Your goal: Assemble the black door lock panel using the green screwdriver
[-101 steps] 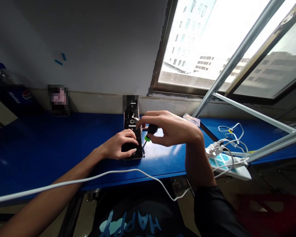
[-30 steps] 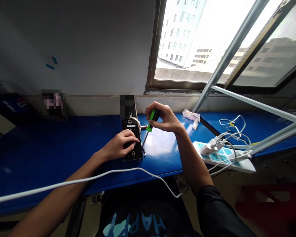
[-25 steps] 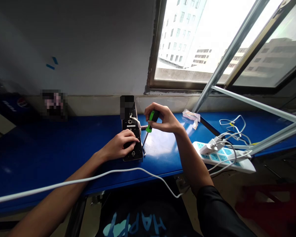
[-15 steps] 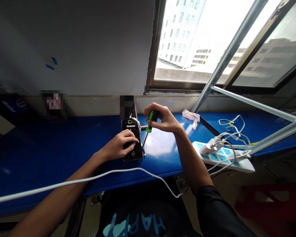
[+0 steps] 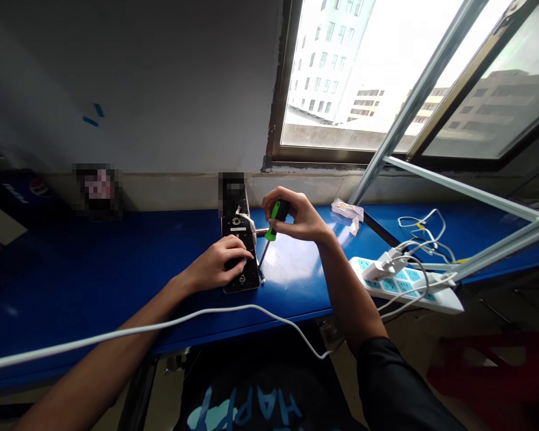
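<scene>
My right hand (image 5: 296,216) is closed round the green and black handle of a screwdriver (image 5: 276,220). The screwdriver leans, and its shaft runs down to the right edge of a long black device (image 5: 251,278) on the blue table. Whether the tip sits in a screw is too small to tell. My left hand (image 5: 227,262) rests on the device from the left, its fingers bent over the top and gripping it. Round connectors and a small white label show on the device's face. A white lead (image 5: 247,220) bends along its upper right side.
The blue table (image 5: 130,257) runs along the wall under a window. A white power strip (image 5: 408,287) with plugs and cables lies to the right, beside a slanted metal frame (image 5: 453,194). A white cable (image 5: 197,312) crosses in front. A crumpled plastic packet (image 5: 347,209) lies near the wall.
</scene>
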A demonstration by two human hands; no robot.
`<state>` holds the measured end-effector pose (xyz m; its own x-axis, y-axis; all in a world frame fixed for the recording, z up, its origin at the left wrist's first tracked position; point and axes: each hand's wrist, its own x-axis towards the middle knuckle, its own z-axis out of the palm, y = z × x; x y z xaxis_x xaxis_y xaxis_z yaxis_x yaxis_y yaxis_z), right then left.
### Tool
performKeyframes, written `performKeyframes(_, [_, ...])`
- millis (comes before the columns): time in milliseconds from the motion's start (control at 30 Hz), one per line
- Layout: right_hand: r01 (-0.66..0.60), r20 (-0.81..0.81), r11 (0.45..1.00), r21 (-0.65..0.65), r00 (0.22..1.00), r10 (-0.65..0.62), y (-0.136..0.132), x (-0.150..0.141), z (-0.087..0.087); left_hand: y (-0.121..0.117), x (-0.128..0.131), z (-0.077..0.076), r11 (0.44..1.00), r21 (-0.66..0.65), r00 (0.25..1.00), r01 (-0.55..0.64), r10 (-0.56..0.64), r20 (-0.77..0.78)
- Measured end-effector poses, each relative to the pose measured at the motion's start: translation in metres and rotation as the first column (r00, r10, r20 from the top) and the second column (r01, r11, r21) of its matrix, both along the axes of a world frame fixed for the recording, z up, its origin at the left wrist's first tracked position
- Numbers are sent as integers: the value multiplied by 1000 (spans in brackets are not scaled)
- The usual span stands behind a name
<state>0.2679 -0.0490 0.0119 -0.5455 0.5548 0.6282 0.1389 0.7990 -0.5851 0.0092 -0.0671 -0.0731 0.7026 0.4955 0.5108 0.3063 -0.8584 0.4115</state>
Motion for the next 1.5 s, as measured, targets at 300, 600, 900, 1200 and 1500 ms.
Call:
performKeyframes(300, [0, -16, 1000, 8, 1000, 0, 0, 3, 0, -1, 1, 2, 1000, -5, 1000, 4, -4, -7])
performKeyframes(600, [-8, -9, 1000, -7, 1000, 8, -2, 1, 0, 0, 1, 0, 1000, -4, 1000, -2, 2, -10])
performKeyframes(900, [28, 36, 995, 98, 999, -32, -11, -3, 7, 0, 0, 2, 1000, 0, 1000, -3, 3, -6])
performKeyframes(1200, [7, 39, 992, 128, 999, -12, -17, -4, 16, -2, 1, 2, 1000, -16, 1000, 0, 0, -5])
performKeyframes(1500, [28, 91, 979, 201, 995, -47, -19, -10, 14, 0, 0, 1, 1000, 4, 1000, -3, 3, -10])
